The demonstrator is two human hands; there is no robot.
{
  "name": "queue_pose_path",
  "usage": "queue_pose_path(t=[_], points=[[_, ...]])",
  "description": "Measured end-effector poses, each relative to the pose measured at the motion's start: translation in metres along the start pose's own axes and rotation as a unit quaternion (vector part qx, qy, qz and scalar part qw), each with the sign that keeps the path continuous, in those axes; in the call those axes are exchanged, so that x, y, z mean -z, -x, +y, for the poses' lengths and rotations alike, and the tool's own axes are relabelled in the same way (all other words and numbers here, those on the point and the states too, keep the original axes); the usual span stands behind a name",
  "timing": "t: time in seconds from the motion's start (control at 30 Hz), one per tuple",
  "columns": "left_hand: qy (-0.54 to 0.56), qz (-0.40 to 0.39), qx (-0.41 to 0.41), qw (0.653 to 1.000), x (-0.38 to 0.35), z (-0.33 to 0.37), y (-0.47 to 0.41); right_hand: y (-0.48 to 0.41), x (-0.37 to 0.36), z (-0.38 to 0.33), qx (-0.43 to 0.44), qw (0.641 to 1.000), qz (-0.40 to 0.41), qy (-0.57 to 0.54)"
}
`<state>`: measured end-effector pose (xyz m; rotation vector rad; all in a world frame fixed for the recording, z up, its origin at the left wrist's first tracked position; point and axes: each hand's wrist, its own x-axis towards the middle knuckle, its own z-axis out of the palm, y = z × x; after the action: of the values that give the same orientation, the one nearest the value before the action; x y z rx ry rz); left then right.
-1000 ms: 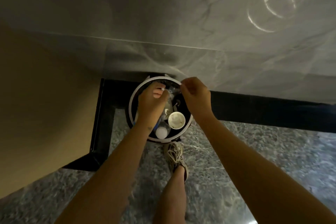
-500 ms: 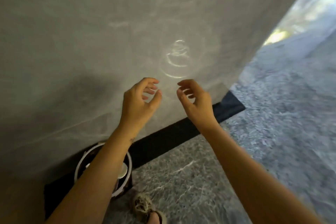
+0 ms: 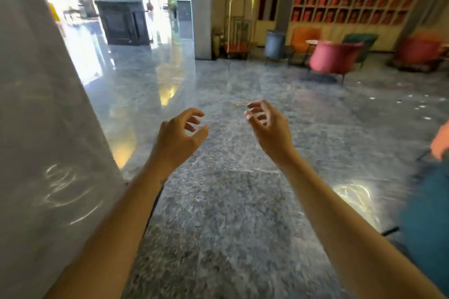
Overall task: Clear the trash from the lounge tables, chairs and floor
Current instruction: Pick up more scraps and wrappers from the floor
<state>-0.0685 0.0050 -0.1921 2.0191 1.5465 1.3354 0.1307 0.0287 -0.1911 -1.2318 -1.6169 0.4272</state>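
My left hand (image 3: pixel 178 137) and my right hand (image 3: pixel 268 127) hang in front of me over the grey stone floor (image 3: pixel 230 213), both empty with fingers curled and apart. No trash shows in either hand. The trash bin is out of view. Far across the room stand lounge chairs: a pink armchair (image 3: pixel 334 57), an orange chair (image 3: pixel 303 40) and a green chair (image 3: pixel 362 42) around a small table (image 3: pixel 312 42). The picture is blurred by motion.
A pale marble pillar (image 3: pixel 41 128) fills the left side. A teal and pink chair (image 3: pixel 427 192) sits close at the right edge. A brass luggage cart (image 3: pixel 238 22), a grey bin (image 3: pixel 274 42) and a red armchair (image 3: pixel 420 52) stand at the far wall.
My view has swung up and right from the bin by the pillar to the open lounge. Both hands left the bin, empty, and now hover apart over the floor.
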Motion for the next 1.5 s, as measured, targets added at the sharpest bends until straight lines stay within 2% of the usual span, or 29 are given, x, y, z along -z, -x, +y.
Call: queue_pose_path(t=[0.2,0.4,0.57,0.77,1.03,1.27,1.5], points=[[0.034,-0.11,-0.093,0.989,-0.12,0.096,-0.064,-0.01,0.145,0.057,-0.047,0.984,0.109,0.135],[0.049,-0.201,-0.153,0.966,-0.228,0.15,-0.119,-0.027,0.24,0.11,-0.08,0.951,0.151,0.258],[0.057,-0.25,-0.173,0.951,-0.316,0.167,-0.183,-0.075,0.289,0.169,-0.118,0.923,0.135,0.34],[0.066,-0.281,-0.196,0.937,-0.407,0.166,-0.273,-0.163,0.325,0.246,-0.131,0.918,0.147,0.344],[0.125,-0.317,-0.196,0.92,-0.553,0.188,-0.389,-0.259,0.39,0.365,-0.178,0.909,0.203,0.316],[0.152,-0.34,-0.189,0.908,-0.722,0.209,-0.477,-0.345,0.461,0.505,-0.207,0.903,0.216,0.308],[0.179,-0.346,-0.206,0.898,-0.902,0.275,-0.609,-0.462,0.566,0.646,-0.218,0.898,0.218,0.313]])
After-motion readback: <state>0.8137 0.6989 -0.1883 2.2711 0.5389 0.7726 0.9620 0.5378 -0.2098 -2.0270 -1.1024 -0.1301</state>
